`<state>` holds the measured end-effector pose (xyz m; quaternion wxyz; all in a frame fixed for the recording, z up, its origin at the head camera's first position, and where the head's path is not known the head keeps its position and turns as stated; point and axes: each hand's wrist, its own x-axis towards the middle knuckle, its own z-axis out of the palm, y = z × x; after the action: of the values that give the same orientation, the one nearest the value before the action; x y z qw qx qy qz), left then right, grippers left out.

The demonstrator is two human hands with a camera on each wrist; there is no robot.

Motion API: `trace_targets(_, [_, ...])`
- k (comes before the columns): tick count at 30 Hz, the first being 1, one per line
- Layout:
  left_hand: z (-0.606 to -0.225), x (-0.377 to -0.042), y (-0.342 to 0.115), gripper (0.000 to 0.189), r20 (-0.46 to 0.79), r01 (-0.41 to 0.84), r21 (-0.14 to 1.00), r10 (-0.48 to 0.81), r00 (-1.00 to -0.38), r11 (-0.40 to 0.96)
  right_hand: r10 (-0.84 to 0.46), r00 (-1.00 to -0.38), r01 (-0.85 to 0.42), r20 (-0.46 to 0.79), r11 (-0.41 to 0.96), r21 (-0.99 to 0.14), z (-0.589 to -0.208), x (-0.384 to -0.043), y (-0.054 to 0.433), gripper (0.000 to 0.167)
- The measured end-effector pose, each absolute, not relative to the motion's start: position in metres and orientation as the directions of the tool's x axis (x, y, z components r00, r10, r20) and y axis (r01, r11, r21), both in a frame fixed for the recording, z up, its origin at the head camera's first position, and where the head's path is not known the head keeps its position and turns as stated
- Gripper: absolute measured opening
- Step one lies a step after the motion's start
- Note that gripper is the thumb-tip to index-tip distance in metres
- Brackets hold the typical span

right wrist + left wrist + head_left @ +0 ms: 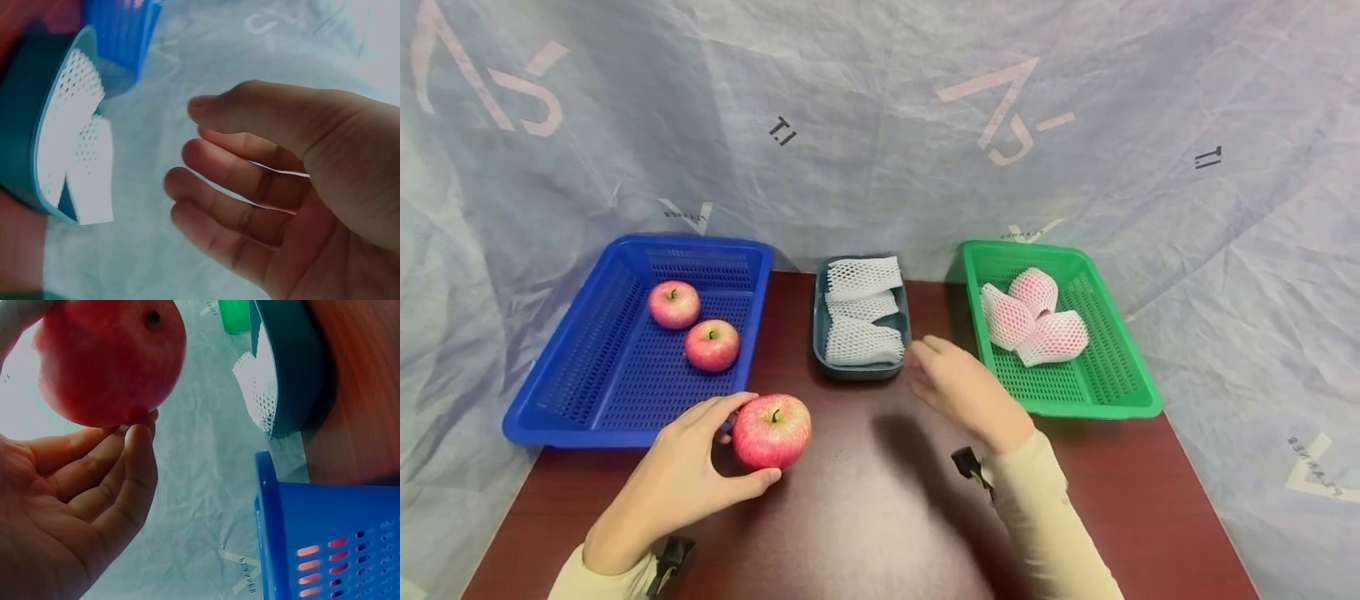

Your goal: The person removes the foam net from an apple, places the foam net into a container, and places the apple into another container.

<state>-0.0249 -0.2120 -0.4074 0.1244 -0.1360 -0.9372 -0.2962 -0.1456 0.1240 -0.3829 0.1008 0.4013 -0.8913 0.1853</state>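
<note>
The left hand (681, 471) clamps a round red apple (772, 433) between thumb and fingers, over the reddish-brown table (835, 517), just beside the blue basket's (595, 437) near right corner. Fine pale-yellow streaks run down its skin; a short stem rises from the top, and the left wrist view shows a small dark pit. The right hand's (966, 392) loosely bent fingers stand apart from its thumb, near white foam net sleeves (865, 342).
</note>
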Motion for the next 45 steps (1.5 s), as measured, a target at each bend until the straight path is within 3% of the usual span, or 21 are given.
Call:
trace_targets(7, [-0.404,-0.027,-0.210,0.080,0.304,0.328,0.529,0.187,-0.934,0.782,-0.681,-0.623,-0.773,0.384,0.612,-0.167,-0.380,-0.104,0.134,0.020])
trace_targets(16, [-0.398,-0.032,-0.221,0.082,0.302,0.295,0.510,0.154,-0.941,0.808,-0.674,-0.651,-0.753,0.350,0.631,-0.186,-0.387,-0.097,0.140,0.021])
trace_targets(24, [-0.377,-0.064,-0.276,0.081,0.286,0.243,0.476,0.113,-0.952,0.845,-0.659,-0.680,-0.730,0.321,0.649,-0.212,-0.393,-0.097,0.149,0.020])
trace_targets(35, [-0.392,-0.152,-0.351,0.074,0.044,0.162,0.276,0.156,-0.987,0.947,-0.630,-0.723,-0.689,0.282,0.685,-0.238,-0.402,-0.092,0.158,0.022])
trace_targets(41, [-0.407,-0.171,-0.375,0.062,-0.224,0.081,0.187,0.122,-0.967,0.979,-0.624,-0.735,-0.677,0.265,0.694,-0.245,-0.404,-0.088,0.164,0.021])
trace_targets(45, [-0.405,-0.180,-0.369,0.044,-0.274,0.105,0.153,0.145,-0.951,0.983,-0.618,-0.738,-0.674,0.270,0.697,-0.245,-0.405,-0.088,0.168,0.023])
